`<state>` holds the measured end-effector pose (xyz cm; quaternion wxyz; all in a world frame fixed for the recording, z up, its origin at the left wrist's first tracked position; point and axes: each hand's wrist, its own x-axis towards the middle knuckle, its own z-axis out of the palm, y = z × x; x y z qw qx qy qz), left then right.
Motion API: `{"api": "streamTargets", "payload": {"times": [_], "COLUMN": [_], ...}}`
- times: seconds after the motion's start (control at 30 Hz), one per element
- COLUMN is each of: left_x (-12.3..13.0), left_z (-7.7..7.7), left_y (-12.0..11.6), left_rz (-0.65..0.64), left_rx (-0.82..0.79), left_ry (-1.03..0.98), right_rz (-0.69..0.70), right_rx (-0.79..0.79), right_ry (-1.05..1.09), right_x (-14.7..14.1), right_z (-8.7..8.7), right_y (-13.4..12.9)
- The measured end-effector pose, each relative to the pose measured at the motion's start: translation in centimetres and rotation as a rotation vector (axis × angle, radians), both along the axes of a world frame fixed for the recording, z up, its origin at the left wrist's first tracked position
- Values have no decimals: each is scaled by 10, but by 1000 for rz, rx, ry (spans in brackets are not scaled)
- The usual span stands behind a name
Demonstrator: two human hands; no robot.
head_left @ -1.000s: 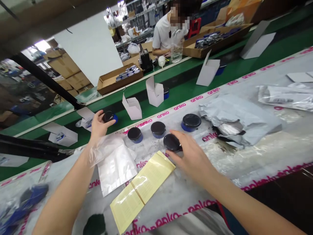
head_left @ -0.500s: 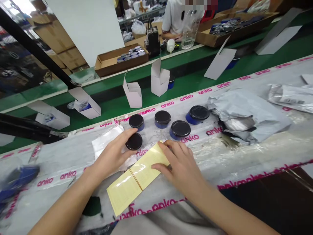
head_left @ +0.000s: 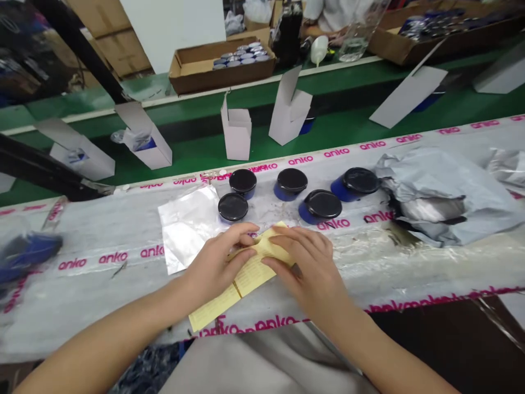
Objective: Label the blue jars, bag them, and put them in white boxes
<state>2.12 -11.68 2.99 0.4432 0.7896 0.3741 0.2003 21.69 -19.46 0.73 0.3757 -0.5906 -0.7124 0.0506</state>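
My L hand (head_left: 215, 264) & R hand (head_left: 314, 265) pinch the yellow label sheet (head_left: 255, 271) betw. thumbs & fingertips, its far end bent up, on the plastic-covered bench (head_left: 102, 287). Just beyond: 5 black-lidded blue jars (head_left: 291, 183), white bag (head_left: 182, 221) to L. Farther: white boxes (head_left: 238, 141) on green conveyor (head_left: 197, 137), then brown carton (head_left: 223, 79).

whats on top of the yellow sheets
The left hand and right hand touch the far half of the yellow sheets; a thin brown band crosses the sheets. What the hands cover cannot be seen.
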Motion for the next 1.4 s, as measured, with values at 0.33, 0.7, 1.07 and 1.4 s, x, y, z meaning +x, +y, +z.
{"api": "streamTargets", "payload": {"times": [0.33, 0.7, 1.07, 1.4], "left_x": [1, 2, 6, 9], "left_z": [1, 0, 7, 9], "left_y": [4, 5, 4, 4], "left_rz": [-62, -37, -44, -41], "left_rx": [11, 18, -72, -132], "left_ry": [-96, -133, -95, -78], "right_rz": [85, 113, 135, 80], "right_rx": [28, -4, 39, -398], "right_ry": [53, -22, -98, 543], "right_x": [-2, -3, 1, 13], "right_z": [16, 23, 22, 15], "right_y": [7, 7, 5, 10]}}
